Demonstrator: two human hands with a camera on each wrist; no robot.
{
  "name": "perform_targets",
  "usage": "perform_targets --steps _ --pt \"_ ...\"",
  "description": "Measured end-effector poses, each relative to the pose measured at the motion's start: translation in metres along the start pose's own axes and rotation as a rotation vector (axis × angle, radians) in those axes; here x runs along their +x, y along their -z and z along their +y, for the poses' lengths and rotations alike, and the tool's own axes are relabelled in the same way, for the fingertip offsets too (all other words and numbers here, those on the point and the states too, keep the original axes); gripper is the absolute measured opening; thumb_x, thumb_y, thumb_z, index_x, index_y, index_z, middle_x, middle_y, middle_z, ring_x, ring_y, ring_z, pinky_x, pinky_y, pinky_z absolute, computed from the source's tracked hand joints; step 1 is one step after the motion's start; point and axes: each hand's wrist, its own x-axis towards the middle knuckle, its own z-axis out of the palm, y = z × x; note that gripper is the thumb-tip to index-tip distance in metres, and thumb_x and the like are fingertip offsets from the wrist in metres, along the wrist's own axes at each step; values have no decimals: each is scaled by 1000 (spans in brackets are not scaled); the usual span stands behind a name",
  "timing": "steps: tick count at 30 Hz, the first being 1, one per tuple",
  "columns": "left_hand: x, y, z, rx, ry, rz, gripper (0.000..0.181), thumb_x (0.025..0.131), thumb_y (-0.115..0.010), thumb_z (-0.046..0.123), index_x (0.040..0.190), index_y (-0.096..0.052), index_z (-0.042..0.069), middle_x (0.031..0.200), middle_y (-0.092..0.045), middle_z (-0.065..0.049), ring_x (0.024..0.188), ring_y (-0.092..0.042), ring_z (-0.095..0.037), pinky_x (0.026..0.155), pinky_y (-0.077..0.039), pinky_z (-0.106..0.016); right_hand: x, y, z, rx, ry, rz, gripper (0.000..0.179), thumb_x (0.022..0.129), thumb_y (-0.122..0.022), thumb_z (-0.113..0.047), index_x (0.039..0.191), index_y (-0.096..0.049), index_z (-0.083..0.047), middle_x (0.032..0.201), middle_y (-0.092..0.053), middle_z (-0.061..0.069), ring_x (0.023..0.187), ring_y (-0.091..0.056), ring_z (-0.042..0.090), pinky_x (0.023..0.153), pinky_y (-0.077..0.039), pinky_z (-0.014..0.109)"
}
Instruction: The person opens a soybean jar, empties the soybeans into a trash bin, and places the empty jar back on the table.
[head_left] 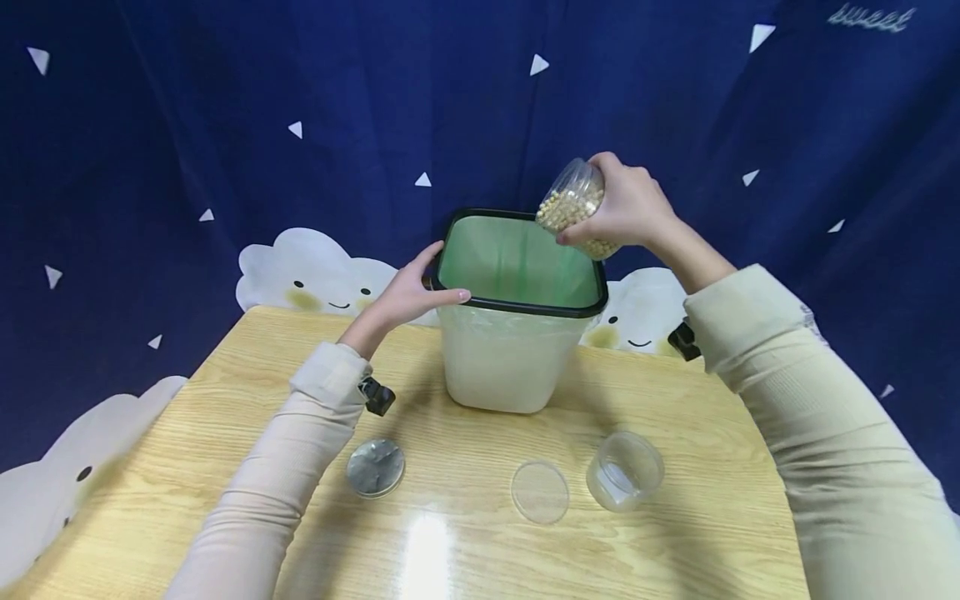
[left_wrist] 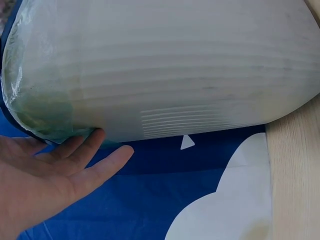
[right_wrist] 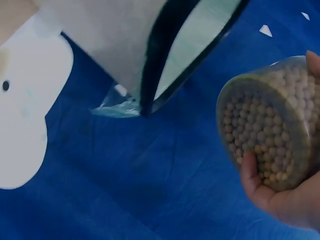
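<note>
A white trash bin (head_left: 510, 358) with a black rim and a green liner stands near the back of the table. My left hand (head_left: 408, 292) holds its front left corner, with the thumb over the rim. In the left wrist view, the other fingers (left_wrist: 90, 150) spread along the bin's outside wall. My right hand (head_left: 626, 204) grips a transparent jar (head_left: 577, 196) of soybeans, tilted with its mouth to the left above the bin's right rim. The right wrist view shows the beans (right_wrist: 257, 135) packed against the jar's bottom, where one digit presses.
On the wooden table (head_left: 300, 375), a round silvery lid (head_left: 375, 468) lies on the left. A transparent disc (head_left: 540, 492) lies near the middle, beside a see-through plastic jar (head_left: 625, 471). Behind the table hangs a dark blue curtain (head_left: 360, 100) with white triangles and clouds.
</note>
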Motion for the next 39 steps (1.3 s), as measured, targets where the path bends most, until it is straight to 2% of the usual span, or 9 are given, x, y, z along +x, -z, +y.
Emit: perform_targets --steps 5,14,19,26,39 --pt "1 -1 1 -7 0 -1 94 75 -73 34 147 -14 15 148 -20 -8 131 -26 -25 101 -31 -42 5 -2 0 -126 15 -20 102 57 -79 -49 136 -31 -5 118 -51 22 98 -50 36 77 -42 51" --pt "2 -4 1 -5 1 -3 95 75 -73 35 147 -14 16 148 -20 -7 130 -28 -25 100 -32 -42 4 2 11 -294 35 -17 99 58 -79 -46 134 -31 -4 114 -49 24 96 -48 40 73 -43 54" --pt "2 -6 2 -10 12 -10 95 75 -73 35 147 -14 18 148 -20 -8 130 -28 -25 101 -32 -41 2 4 18 -350 60 -30 99 59 -80 -45 134 -30 -4 116 -46 26 100 -45 42 72 -43 56" --pt "1 -9 2 -6 10 -17 94 75 -72 36 147 -13 19 149 -19 -8 132 -26 -24 102 -30 -41 -1 10 22 -407 96 10 96 59 -80 -39 133 -30 -4 119 -45 27 104 -42 44 75 -41 60" --pt "1 -13 2 -10 -8 -11 95 75 -73 36 147 -14 17 149 -19 -6 132 -24 -24 102 -30 -41 -3 27 24 -488 166 52 97 57 -82 -37 131 -31 -1 120 -43 29 102 -41 45 74 -41 59"
